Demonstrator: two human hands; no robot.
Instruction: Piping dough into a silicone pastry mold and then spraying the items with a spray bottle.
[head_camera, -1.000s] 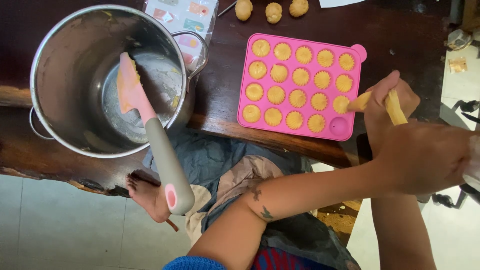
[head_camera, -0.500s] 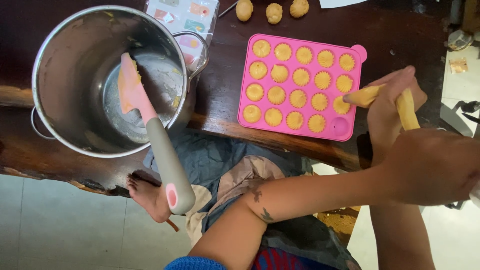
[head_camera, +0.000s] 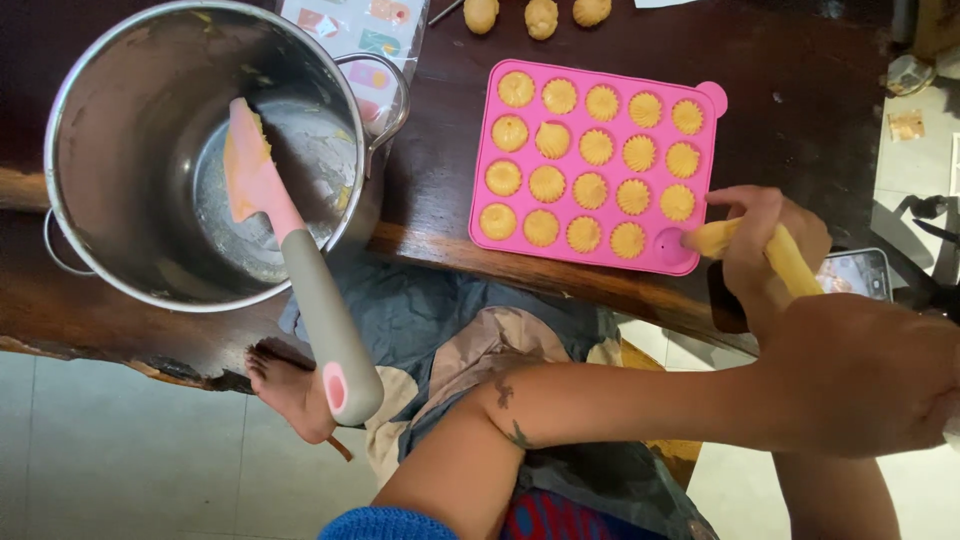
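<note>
Nearest, right hand (head_camera: 870, 375) closed around the fat end of a yellow piping bag (head_camera: 775, 255), squeezing from behind. Just ahead, left hand (head_camera: 765, 250) pinched on the bag near its nozzle, tip (head_camera: 697, 240) steadied over the last empty cup at the near right corner of the pink mould (head_camera: 600, 160). Every other cup in the mould filled with a swirl of pale dough. Off to the left, well apart from both hands, big steel pot (head_camera: 200, 150) on the dark wooden table (head_camera: 800, 90), a pink spatula (head_camera: 290, 250) leaning inside, grey handle hanging over the near rim. Farther back, three small dough balls (head_camera: 540, 15) along the far edge, a printed card (head_camera: 355, 35) beside the pot.
</note>
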